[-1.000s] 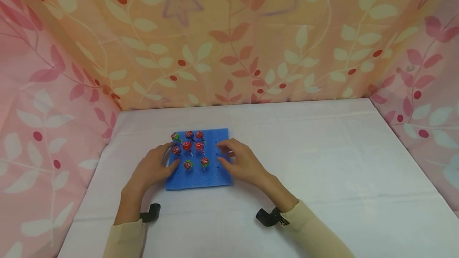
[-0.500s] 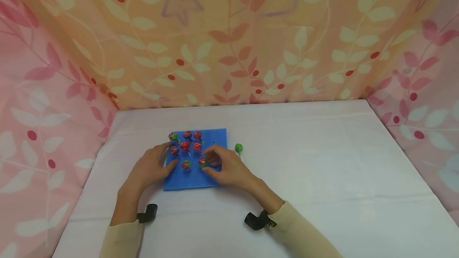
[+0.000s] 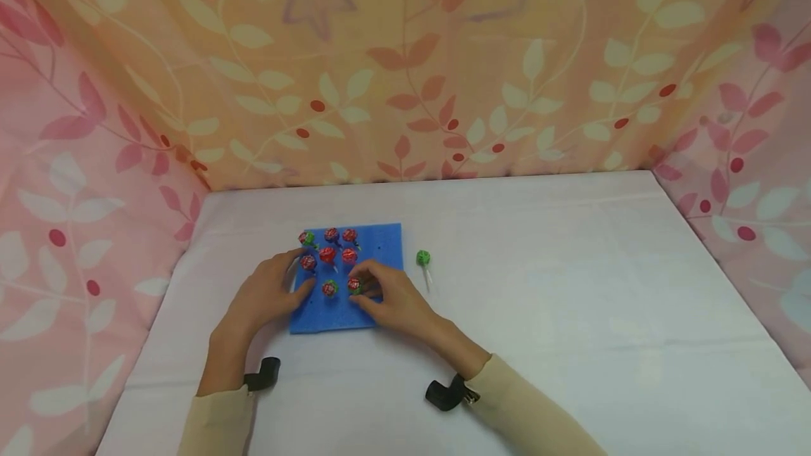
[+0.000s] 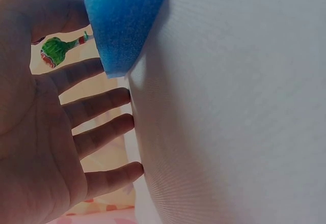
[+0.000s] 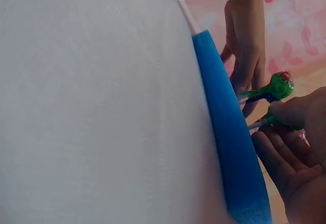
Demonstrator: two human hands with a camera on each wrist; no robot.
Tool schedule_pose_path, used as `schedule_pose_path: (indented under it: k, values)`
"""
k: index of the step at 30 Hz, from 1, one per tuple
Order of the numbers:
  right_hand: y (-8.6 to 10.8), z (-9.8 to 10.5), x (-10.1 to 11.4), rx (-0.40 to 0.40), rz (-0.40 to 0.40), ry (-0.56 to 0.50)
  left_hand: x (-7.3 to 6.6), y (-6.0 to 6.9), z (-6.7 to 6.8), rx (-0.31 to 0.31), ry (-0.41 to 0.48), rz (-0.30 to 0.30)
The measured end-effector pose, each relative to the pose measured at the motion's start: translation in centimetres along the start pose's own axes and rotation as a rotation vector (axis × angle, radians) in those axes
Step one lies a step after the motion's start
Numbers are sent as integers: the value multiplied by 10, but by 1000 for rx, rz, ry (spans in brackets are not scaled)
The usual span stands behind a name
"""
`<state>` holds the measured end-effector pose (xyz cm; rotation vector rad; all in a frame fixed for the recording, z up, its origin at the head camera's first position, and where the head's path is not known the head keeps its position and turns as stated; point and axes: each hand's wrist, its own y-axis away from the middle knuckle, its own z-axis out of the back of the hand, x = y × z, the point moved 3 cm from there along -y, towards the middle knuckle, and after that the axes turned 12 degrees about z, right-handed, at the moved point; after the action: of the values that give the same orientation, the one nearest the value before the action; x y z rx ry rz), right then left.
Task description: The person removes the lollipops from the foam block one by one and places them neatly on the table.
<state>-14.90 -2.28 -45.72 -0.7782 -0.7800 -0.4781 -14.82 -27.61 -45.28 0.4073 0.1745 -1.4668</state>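
A blue foam board (image 3: 336, 317) lies on the table with several wrapped lollipops (image 3: 327, 255) standing in it, sticks down. With thumb and fingers, my right hand (image 3: 399, 301) pinches a red-and-green lollipop (image 3: 354, 286) at the board's front right. In the right wrist view its white stick goes down to the foam. My left hand (image 3: 266, 292) rests at the board's left edge, thumb and index finger touching the foam. The left wrist view shows the fairly straight other fingers (image 4: 104, 142) reaching down to the tabletop. A green lollipop (image 3: 423, 258) lies loose right of the board.
White cloth covers the table (image 3: 570, 287). Behind it hangs an orange leaf-patterned curtain (image 3: 469, 111), with pink patterned cloth (image 3: 63, 231) at both sides. A black wrist mount (image 3: 445, 394) juts from the right sleeve, another mount (image 3: 262, 375) from the left.
My right hand has moved left from the board's right edge to the red-and-green lollipop and now pinches it. The loose green lollipop has come into sight. My left hand has stayed in place.
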Motion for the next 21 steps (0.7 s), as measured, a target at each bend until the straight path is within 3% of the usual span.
schedule_pose_path:
  k: [21]
  values:
    - [1,10,10,-145,34,-4,0,0,-1,19,4,13]
